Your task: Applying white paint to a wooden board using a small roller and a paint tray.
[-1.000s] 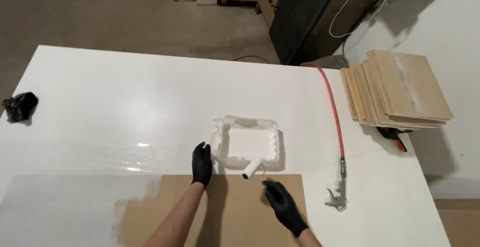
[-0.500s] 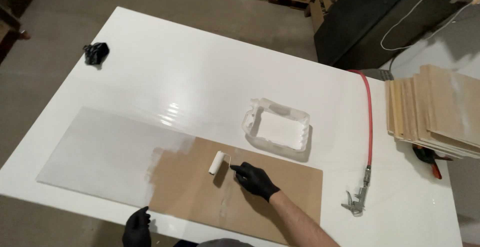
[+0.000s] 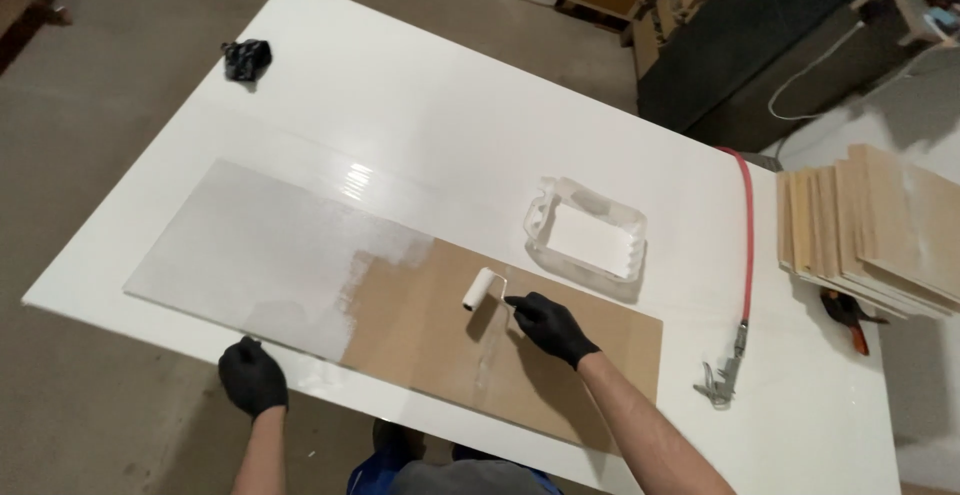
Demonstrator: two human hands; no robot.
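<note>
The right hand (image 3: 548,327) is closed around a small paint roller (image 3: 482,289), pressing it onto the bare brown half of the long board (image 3: 580,365), just beside the white paint tray (image 3: 585,240). The left hand (image 3: 252,375) lies flat, gripping nothing, at the board's near painted edge, seemingly steadying it.

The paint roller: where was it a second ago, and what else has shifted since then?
A second ago the paint roller leaned in the white paint tray. The right hand took it out and now holds it on the bare brown part of the board. The left hand moved from beside the tray to the table's near edge. Tray, red hose and stacked boards stayed put.
</note>
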